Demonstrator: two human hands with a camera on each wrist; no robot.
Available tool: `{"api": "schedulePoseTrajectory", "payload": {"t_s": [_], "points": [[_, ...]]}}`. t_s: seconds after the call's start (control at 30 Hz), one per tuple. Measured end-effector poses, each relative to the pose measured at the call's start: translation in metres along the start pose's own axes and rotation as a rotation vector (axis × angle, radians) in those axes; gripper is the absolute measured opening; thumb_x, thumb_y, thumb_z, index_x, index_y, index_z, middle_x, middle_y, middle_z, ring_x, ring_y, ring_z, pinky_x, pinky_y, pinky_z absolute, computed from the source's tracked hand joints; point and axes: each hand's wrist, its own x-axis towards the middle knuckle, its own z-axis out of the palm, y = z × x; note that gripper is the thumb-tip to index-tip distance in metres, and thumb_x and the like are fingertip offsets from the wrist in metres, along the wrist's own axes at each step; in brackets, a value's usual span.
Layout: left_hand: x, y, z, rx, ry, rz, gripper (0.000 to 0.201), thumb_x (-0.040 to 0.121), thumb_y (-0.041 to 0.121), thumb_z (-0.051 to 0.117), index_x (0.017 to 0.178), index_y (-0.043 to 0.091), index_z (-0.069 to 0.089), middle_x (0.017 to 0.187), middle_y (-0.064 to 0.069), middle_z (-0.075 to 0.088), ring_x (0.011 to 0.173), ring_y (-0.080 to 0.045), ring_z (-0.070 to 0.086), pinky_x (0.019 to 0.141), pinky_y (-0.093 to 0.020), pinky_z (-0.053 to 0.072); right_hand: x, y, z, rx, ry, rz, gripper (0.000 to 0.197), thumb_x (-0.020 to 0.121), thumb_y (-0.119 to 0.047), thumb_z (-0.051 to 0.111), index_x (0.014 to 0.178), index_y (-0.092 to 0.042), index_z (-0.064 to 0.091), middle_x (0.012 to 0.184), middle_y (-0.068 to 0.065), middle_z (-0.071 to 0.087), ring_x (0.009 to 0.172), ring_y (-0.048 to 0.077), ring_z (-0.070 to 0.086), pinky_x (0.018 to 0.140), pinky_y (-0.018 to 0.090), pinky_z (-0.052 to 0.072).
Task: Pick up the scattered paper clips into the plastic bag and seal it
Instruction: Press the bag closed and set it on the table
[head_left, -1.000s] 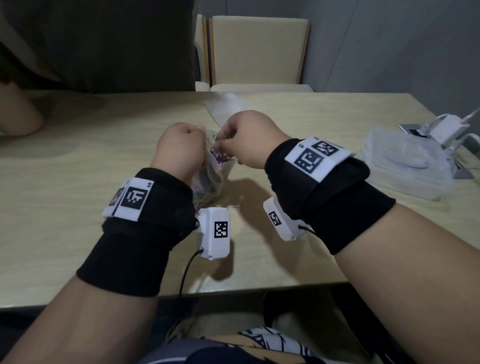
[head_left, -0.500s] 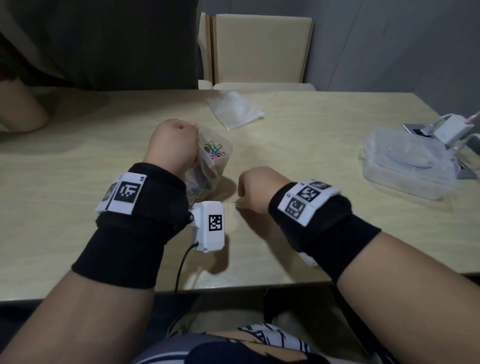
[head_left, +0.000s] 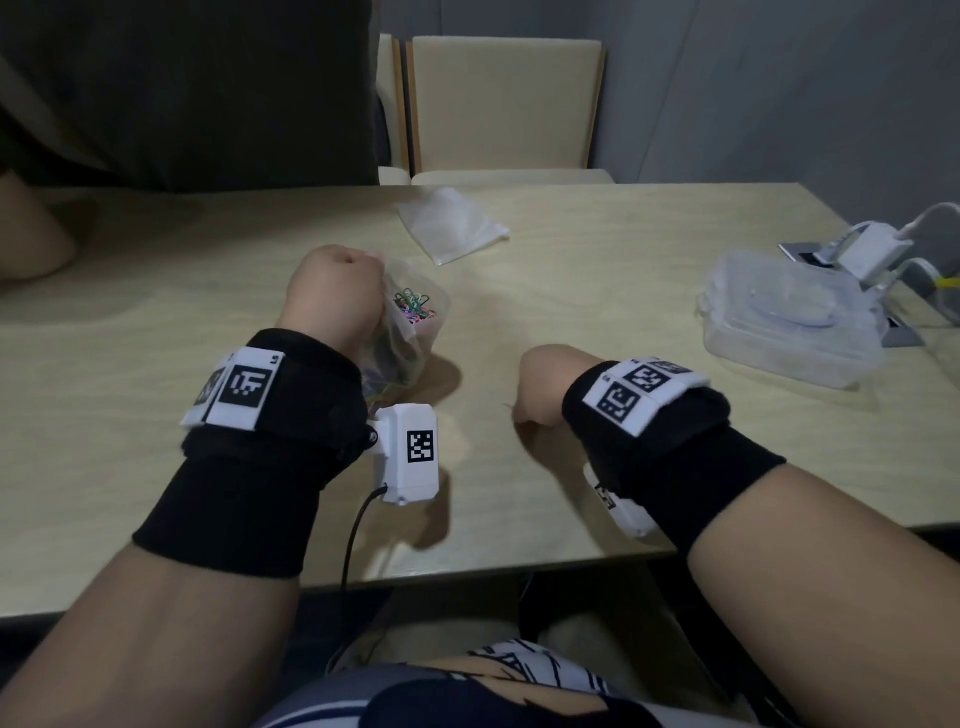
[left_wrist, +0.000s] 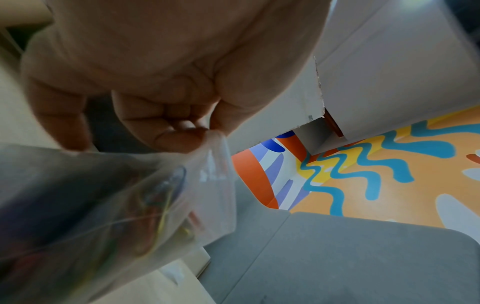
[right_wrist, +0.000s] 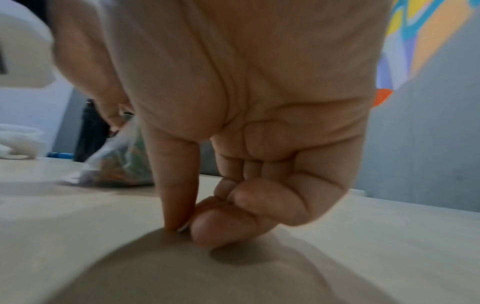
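the left hand (head_left: 332, 296) is curled round the top edge of the clear plastic bag (head_left: 410, 322), pinching the rim so the mouth stays open; in the left wrist view the thumb and fingers (left_wrist: 179, 139) close on the film. coloured paper clips (head_left: 413, 306) lie heaped inside, and the bag's bottom rests on the table (head_left: 156, 364), just beside the left wrist.

the right hand (head_left: 540, 384) is down on the table, apart from the bag, with a bare strip of tabletop between them. in the right wrist view its forefinger and thumb (right_wrist: 179, 185) meet at the surface and pinch a small silvery thing (right_wrist: 183, 228), most likely a paper clip, though blur keeps it unsure; the other fingers are curled in.

a second, flat plastic bag (head_left: 452, 228) lies farther back, toward the far edge and the chair (head_left: 504, 104). a clear lidded box (head_left: 789, 322) sits well to the right, near that edge, with white chargers (head_left: 872, 254) behind it. the near edge runs close under both wrists. the widest open stretch of table is to the left of the left hand.
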Motion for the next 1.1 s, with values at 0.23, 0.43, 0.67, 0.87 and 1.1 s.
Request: {"api": "schedulePoseTrajectory", "payload": {"t_s": [0.23,0.43,0.67,0.87,1.1], "points": [[0.000,0.003,0.016,-0.054,-0.059,-0.026,0.024,0.095,0.025,0.049,0.075,0.017,0.060,0.081,-0.006,0.062,0.086,-0.029,0.064,0.083,-0.040,0.051,0.048,0.113,0.009,0.142,0.121,0.276,0.072,0.045,-0.063,0.045,0.092,-0.011,0.063,0.091,0.013,0.068,0.082,0.042,0.064,0.083,0.065,0.044],[-0.009,0.016,0.054,-0.191,-0.203,-0.027,0.033,0.099,0.016,0.047,0.068,0.016,0.057,0.054,0.004,0.057,0.047,-0.009,0.058,0.060,-0.028,0.042,-0.111,0.059,-0.072,0.404,0.526,0.195,0.019,0.088,-0.011,0.049,0.099,-0.010,0.065,0.101,0.011,0.067,0.095,0.031,0.062,0.072,0.031,0.047],[-0.022,0.036,0.099,-0.315,-0.386,-0.070,0.037,0.100,0.015,0.046,0.064,0.018,0.046,0.043,0.008,0.049,0.037,-0.005,0.048,0.058,-0.027,0.037,-0.133,0.050,-0.089,0.689,0.834,-0.102,0.009,0.085,-0.020,0.059,0.085,-0.023,0.068,0.082,-0.006,0.067,0.084,0.016,0.062,0.076,0.026,0.050],[-0.025,0.042,0.110,-0.295,-0.597,-0.034,0.036,0.100,0.018,0.042,0.065,0.017,0.044,0.063,0.000,0.043,0.041,-0.006,0.045,0.070,-0.034,0.038,-0.138,0.064,-0.087,0.569,0.776,-0.169,0.009,0.087,-0.028,0.063,0.085,-0.026,0.072,0.092,-0.007,0.068,0.087,0.014,0.062,0.079,0.027,0.049],[-0.019,0.040,0.110,-0.286,-0.734,-0.043,0.029,0.100,0.023,0.043,0.072,0.019,0.049,0.069,0.000,0.051,0.062,-0.015,0.053,0.060,-0.027,0.050,-0.146,0.085,-0.089,0.643,0.593,-0.257,0.026,0.096,-0.030,0.050,0.103,-0.023,0.074,0.109,-0.007,0.061,0.107,0.013,0.055,0.088,0.025,0.039]]}}
